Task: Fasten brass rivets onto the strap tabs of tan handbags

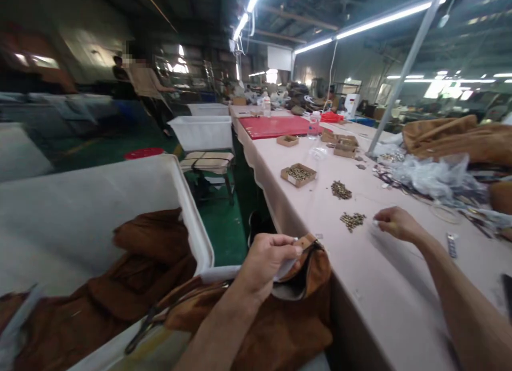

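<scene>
My left hand (267,261) is closed on the edge of a brown suede garment (288,317) at the near edge of the long pink table (360,285), pinching the fabric by its zipper end. My right hand (396,223) rests on the table to the right, fingers pinched together beside a small heap of brass metal pieces (352,220). What the fingers hold is too small to make out. A second heap of brass pieces (341,190) lies a little farther back.
A white plastic bin (100,200) with more brown garments stands at my left. On the table are a cardboard box of brass pieces (298,174), other small boxes, a red mat (276,126), clear plastic bags (432,174) and brown fabric (456,136). A person (150,88) stands far left.
</scene>
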### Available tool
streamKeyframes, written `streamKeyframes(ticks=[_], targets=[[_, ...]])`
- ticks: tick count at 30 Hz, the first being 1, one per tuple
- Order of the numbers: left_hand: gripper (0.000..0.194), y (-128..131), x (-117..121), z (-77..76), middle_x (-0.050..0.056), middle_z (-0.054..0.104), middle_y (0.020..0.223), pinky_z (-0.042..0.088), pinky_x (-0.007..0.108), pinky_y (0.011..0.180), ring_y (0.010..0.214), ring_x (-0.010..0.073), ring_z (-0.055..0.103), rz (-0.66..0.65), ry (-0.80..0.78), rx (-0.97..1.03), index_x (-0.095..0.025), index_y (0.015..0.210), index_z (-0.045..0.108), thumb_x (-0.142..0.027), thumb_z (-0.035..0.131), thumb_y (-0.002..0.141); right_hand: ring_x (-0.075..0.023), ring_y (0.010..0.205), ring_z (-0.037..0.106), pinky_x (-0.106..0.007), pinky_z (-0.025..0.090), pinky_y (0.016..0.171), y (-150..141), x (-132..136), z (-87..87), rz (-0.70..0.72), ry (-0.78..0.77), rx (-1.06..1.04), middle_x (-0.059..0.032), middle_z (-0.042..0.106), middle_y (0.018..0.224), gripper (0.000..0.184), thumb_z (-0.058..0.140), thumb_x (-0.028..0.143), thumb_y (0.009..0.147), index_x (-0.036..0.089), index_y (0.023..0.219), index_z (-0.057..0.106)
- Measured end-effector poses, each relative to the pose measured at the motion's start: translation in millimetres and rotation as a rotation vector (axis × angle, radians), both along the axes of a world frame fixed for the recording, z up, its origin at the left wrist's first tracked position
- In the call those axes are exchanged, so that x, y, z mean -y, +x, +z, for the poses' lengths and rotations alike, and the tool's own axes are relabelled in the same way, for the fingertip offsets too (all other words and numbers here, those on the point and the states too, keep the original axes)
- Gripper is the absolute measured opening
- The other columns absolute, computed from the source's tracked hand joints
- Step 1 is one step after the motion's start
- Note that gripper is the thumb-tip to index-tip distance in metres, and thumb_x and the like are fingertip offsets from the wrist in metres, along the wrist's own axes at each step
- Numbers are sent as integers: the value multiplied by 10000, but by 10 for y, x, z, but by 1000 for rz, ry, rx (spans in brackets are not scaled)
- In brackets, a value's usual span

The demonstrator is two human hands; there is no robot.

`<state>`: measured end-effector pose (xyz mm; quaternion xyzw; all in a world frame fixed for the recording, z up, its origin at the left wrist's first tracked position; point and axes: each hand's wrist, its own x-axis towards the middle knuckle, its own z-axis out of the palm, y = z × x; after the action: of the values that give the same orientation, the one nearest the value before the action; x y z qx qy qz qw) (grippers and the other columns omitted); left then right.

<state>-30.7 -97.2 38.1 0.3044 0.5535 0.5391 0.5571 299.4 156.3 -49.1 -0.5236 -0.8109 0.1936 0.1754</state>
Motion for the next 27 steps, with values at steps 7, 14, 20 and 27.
streamKeyframes(ticks=[7, 14, 20, 27], targets=[[259, -31, -12, -80, 86, 662, 580, 303, 185, 458, 459, 96, 509, -23, 25, 7, -68, 706, 722, -265, 845, 593, -191, 673, 613, -289, 421, 635, -109, -135, -267, 36, -35, 9, -45, 725, 719, 265, 628, 283, 780, 128, 914, 796], [289, 1, -8, -78, 88, 676, 602, 347, 188, 471, 471, 106, 543, 11, -3, -9, -47, 777, 752, -262, 823, 597, -196, 664, 596, -302, 385, 622, -255, -118, -442, 53, 9, 48, -54, 717, 702, 239, 587, 309, 781, 154, 804, 768], [270, 41, 89, -163, 84, 675, 630, 372, 196, 491, 503, 108, 545, 17, 63, -49, -49, 745, 757, -268, 812, 597, -234, 684, 620, -330, 396, 660, -245, -75, -527, 81, 27, 105, -92, 719, 718, 226, 591, 343, 793, 179, 783, 748], [259, 93, 158, -217, 42, 651, 620, 332, 201, 485, 515, 100, 491, 48, 127, -255, -61, 809, 794, -250, 759, 635, -243, 635, 590, -336, 364, 590, -337, 88, -485, 112, 101, 142, -107, 660, 669, 269, 542, 400, 882, 189, 737, 626]])
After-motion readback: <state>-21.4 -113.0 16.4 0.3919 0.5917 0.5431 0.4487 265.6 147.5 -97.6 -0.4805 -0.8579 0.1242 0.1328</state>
